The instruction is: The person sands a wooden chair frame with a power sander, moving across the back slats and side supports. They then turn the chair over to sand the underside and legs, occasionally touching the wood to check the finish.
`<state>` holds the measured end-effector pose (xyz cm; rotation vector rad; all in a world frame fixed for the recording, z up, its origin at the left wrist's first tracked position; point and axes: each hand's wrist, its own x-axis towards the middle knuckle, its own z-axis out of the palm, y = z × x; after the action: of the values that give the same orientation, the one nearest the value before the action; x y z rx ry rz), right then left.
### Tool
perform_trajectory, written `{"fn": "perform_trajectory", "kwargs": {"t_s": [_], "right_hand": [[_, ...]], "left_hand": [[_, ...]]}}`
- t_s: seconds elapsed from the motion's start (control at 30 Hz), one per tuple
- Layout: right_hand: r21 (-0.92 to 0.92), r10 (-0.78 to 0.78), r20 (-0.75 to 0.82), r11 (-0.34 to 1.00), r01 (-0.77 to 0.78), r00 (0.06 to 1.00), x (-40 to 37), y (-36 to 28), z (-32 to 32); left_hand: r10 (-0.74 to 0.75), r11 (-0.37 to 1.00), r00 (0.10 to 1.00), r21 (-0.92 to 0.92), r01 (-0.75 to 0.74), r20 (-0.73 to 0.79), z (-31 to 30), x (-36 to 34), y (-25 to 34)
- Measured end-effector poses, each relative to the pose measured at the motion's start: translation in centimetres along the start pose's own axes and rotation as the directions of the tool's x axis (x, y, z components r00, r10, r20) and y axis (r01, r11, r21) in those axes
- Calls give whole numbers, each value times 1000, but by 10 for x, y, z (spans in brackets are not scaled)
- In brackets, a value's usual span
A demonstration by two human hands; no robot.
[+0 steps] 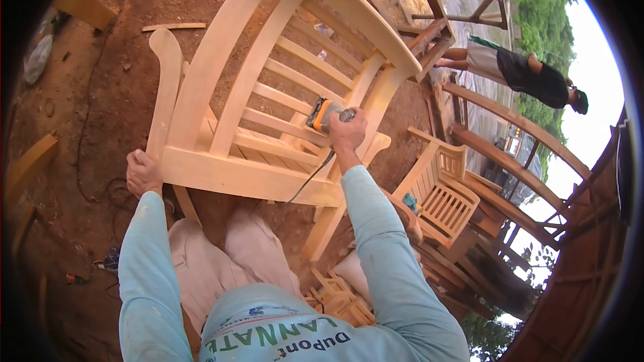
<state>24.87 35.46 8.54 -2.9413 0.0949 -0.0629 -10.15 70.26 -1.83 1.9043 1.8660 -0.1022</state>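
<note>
A pale wooden bench point(251, 177) with a curved, slatted back stands tilted in front of me. My right hand point(347, 129) is closed around an orange and grey electric sander point(322, 116), whose dark pad rests against the back slats near the right upright. A black cord hangs from the sander across the bench's front rail. At the lower left corner of the bench, beside the curved armrest point(166, 60), my left hand point(144, 173) is curled round the wood. Part of its fingers is hidden by the hand itself.
Another slatted wooden bench point(436, 191) stands to the right. Small wooden pieces point(342, 298) lie behind my right side. A person point(530, 74) in a dark top stands beyond the timber frame. A loose wood strip point(174, 27) and cords lie on the reddish dirt.
</note>
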Motion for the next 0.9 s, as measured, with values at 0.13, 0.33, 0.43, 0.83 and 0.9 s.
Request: {"fn": "perform_trajectory", "kwargs": {"t_s": [0.13, 0.33, 0.43, 0.83, 0.9], "right_hand": [[4, -43, -33, 999, 43, 999, 8, 3, 1], [-13, -64, 7, 998, 64, 998, 41, -3, 5], [-40, -53, 44, 998, 54, 998, 58, -2, 5], [-71, -4, 67, 997, 9, 998, 66, -14, 4], [-69, 0, 50, 998, 3, 999, 62, -18, 6]], "left_hand": [[24, 1000, 999, -14, -24, -22, 3, 1, -3], [34, 999, 999, -9, -34, -23, 1, -1, -1], [27, 1000, 999, -13, -27, -17, -2, -2, 1], [63, 998, 997, -26, -64, -53, 3, 0, -3], [85, 996, 993, -29, -88, -80, 7, -1, -6]]}}
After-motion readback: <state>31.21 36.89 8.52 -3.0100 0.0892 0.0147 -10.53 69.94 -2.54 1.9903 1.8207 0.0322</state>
